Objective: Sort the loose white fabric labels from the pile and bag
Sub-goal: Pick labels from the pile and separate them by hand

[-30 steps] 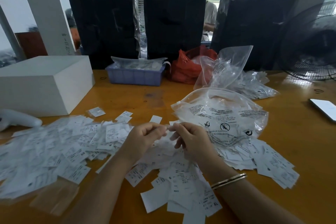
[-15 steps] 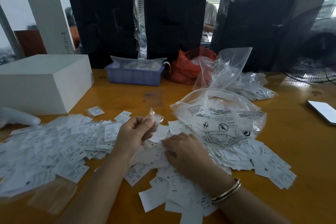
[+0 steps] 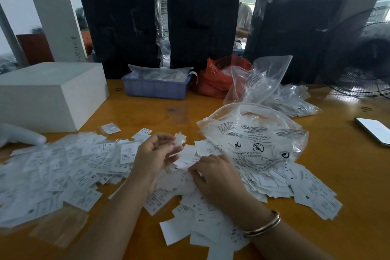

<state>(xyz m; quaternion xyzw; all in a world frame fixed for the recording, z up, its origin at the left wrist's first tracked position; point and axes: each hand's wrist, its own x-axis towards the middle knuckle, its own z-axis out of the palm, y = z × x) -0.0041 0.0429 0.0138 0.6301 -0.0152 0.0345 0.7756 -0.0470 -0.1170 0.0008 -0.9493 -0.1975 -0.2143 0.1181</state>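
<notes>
The left hand (image 3: 155, 155) is raised a little above the tabletop (image 3: 348, 175), palm turned inward, its fingers curled so that the grip pinches a small crumpled clear piece (image 3: 180, 139) near the fingertips; what that piece is cannot be made out. The right hand (image 3: 213, 172) lies low, palm down, on the middle of the pile of white fabric labels (image 3: 84, 167), which spreads across the tabletop from the left edge to the right of both wrists. Its fingers bend down into the labels; whether its grip pinches one cannot be told, since the fingertips are hidden among them. A gold bangle (image 3: 263, 227) circles the right wrist. The clear printed bag (image 3: 253, 135) lies just beyond the right hand, resting on the far right part of the pile, with its mouth facing left. Both forearms are cut off at the bottom edge. The labels at the left are blurred, their print mostly unreadable.
</notes>
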